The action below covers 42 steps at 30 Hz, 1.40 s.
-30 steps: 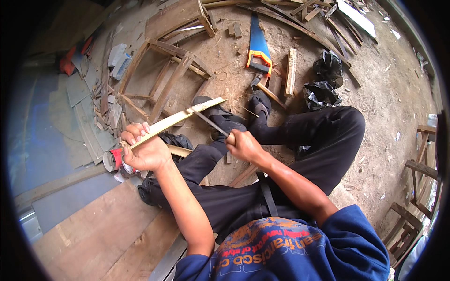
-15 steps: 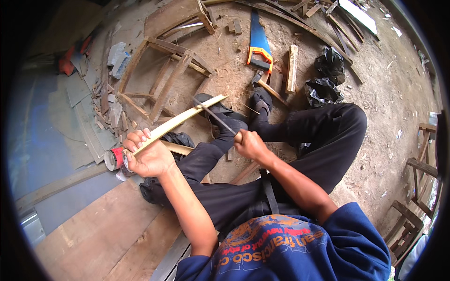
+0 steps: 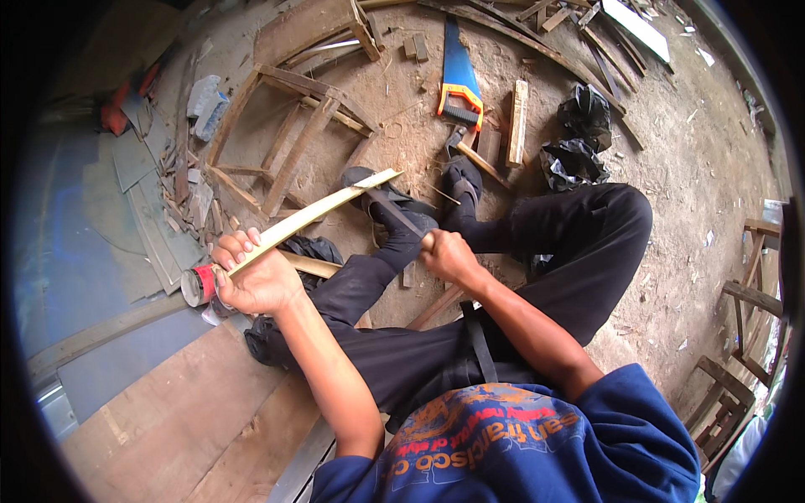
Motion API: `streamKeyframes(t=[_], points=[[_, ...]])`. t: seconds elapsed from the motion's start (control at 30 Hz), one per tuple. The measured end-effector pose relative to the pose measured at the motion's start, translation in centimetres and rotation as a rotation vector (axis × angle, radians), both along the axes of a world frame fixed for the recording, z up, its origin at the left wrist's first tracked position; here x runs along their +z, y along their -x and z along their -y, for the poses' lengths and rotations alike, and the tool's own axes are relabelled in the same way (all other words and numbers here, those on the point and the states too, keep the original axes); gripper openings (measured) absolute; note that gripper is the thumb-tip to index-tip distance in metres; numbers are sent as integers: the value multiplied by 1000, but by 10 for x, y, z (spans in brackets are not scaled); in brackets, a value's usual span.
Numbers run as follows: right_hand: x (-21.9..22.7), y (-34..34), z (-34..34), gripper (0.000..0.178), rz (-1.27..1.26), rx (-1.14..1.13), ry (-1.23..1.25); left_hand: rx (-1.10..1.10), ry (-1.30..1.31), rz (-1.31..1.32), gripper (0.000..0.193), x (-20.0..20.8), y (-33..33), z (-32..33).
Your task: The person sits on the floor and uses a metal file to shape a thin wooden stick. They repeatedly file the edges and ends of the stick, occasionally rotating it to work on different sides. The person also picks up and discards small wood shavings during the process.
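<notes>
My left hand (image 3: pixel 267 281) is closed around the near end of a long, pale wooden strip (image 3: pixel 314 215), palm turned up. The strip slants up and away to the right, its far end over my shoe (image 3: pixel 360 176). In my right hand (image 3: pixel 453 256) is a knife with a long, dark, narrow blade (image 3: pixel 397 211). Its handle is mostly hidden by my fingers. The blade reaches up and left to the strip's underside near the far end, apparently touching it.
A blue saw (image 3: pixel 459 75) with an orange and black handle lies ahead, beside a hammer (image 3: pixel 485 163) and wood blocks (image 3: pixel 517 126). A broken wooden frame (image 3: pixel 302 155) stands left of them. Black plastic bags (image 3: pixel 579 159) lie right; a red can (image 3: pixel 199 283) sits near my left hand.
The blade's tip has drawn back slightly toward me along the strip, and more of the blade's flat side shows. My left hand holds the strip nearly still.
</notes>
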State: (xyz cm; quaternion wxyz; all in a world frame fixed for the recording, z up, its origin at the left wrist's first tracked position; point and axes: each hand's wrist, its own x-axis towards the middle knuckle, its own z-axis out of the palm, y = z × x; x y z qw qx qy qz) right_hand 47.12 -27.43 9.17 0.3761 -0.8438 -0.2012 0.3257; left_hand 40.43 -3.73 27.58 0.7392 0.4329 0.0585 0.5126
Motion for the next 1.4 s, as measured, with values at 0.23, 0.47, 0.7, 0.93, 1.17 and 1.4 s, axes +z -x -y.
streamKeyframes(t=[0.23, 0.47, 0.7, 0.93, 1.17, 1.4], points=[[-22, 2, -4, 25, 31, -111, 58, -14, 5, 17, 29, 0, -3, 1], [-52, -4, -7, 22, -34, -188, 101, 138, 45, -38, 30, 3, -19, 0], [-25, -2, -10, 23, -70, -84, -48, 346, 56, -152, 30, 10, -29, 16], [-4, 2, -13, 26, 28, -116, -49, 519, 125, -207, 30, 18, -44, 29], [-6, -4, -7, 28, 8, -159, -16, 366, 57, -194, 30, 8, -28, 14], [7, 1, -10, 25, 15, -97, -53, 491, 100, -232, 31, 14, -35, 25]])
